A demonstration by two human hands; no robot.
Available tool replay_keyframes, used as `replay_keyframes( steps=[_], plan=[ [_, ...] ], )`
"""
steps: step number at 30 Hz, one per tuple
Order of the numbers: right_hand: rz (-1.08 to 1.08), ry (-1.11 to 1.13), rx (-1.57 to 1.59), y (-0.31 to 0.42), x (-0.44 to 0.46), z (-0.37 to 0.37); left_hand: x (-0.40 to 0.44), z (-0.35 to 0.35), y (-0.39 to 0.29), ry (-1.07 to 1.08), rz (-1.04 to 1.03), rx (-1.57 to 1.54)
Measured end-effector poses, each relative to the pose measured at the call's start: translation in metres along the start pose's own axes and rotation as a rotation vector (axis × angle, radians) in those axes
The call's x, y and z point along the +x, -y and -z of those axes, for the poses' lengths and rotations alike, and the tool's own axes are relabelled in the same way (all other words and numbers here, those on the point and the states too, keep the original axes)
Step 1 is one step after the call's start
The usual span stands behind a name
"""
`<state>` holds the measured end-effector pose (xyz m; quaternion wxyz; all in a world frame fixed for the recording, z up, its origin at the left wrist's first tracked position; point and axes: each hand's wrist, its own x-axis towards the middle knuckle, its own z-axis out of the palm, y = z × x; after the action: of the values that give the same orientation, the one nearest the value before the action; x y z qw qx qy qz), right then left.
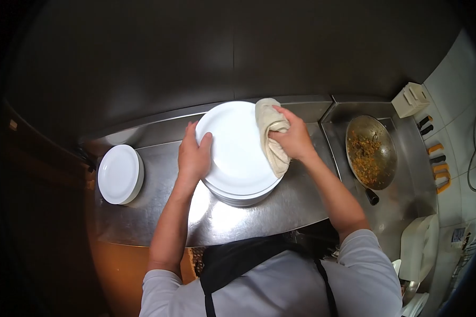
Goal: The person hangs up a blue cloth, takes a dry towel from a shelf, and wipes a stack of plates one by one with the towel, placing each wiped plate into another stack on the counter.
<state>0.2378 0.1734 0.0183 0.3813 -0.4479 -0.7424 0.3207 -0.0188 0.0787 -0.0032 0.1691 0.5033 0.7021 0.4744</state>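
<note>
A white plate [235,150] lies at the top of a stack, in front of me at the middle of the head view. My left hand [194,153] grips its left rim, thumb over the top face and fingers at the outer edge. On the opposite rim, my right hand [293,134] is closed on a folded beige cloth [272,142], which lies over the plate's edge. Below, the rims of several more plates [238,199] show. The fingers under the top plate's edge are partly hidden.
The stack stands on a steel counter [158,211]. To the left is a smaller plate stack [120,174]. At right a pan [371,153] holds chopped food, its black handle toward me. Beyond are a white slotted block [410,100], knives [438,158] on the tiled wall, and a white container [419,248].
</note>
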Motion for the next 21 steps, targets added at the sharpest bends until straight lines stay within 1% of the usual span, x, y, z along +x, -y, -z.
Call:
replay_keyframes(
  steps=[3,4,7,9,10,11,13,14,15,17,18,19,20,21],
  plan=[
    [0.014,-0.100,0.518,0.018,0.006,0.020,0.001,0.017,-0.053,-0.008,0.001,-0.094],
    [0.086,-0.130,0.530,0.031,0.007,0.030,0.002,0.020,-0.061,-0.007,-0.005,-0.130],
    [0.104,-0.004,0.884,0.062,0.009,0.050,0.013,0.016,-0.040,0.006,-0.045,-0.417],
    [-0.006,0.131,1.102,0.079,0.020,0.044,0.004,0.005,-0.042,0.108,-0.040,-0.591],
    [-0.059,0.174,1.158,0.082,0.021,0.032,-0.006,-0.001,-0.046,0.159,-0.033,-0.679],
    [-0.107,0.181,1.179,0.078,0.017,0.006,-0.014,-0.006,-0.051,0.158,-0.069,-0.736],
    [-0.139,0.149,1.150,0.060,-0.006,-0.056,-0.021,-0.004,-0.061,0.012,-0.018,-0.874],
    [-0.132,0.140,1.134,0.060,-0.032,-0.076,-0.021,0.003,-0.062,-0.072,0.002,-0.943],
    [-0.096,0.150,1.142,0.066,-0.057,-0.086,-0.016,0.012,-0.044,-0.174,0.053,-0.929],
    [0.036,0.169,1.138,0.092,-0.092,-0.083,-0.014,0.050,-0.014,-0.225,0.058,-0.783],
    [0.121,0.182,1.068,0.106,-0.093,-0.081,-0.016,0.066,-0.001,-0.242,0.074,-0.708],
    [0.179,0.190,0.997,0.119,-0.091,-0.079,-0.020,0.076,0.008,-0.220,0.047,-0.755],
    [0.227,0.202,0.940,0.130,-0.078,-0.078,-0.027,0.080,0.017,-0.148,0.053,-0.711],
    [0.207,0.232,0.936,0.137,-0.062,-0.081,-0.037,0.082,0.026,-0.077,0.055,-0.674]
  ],
)
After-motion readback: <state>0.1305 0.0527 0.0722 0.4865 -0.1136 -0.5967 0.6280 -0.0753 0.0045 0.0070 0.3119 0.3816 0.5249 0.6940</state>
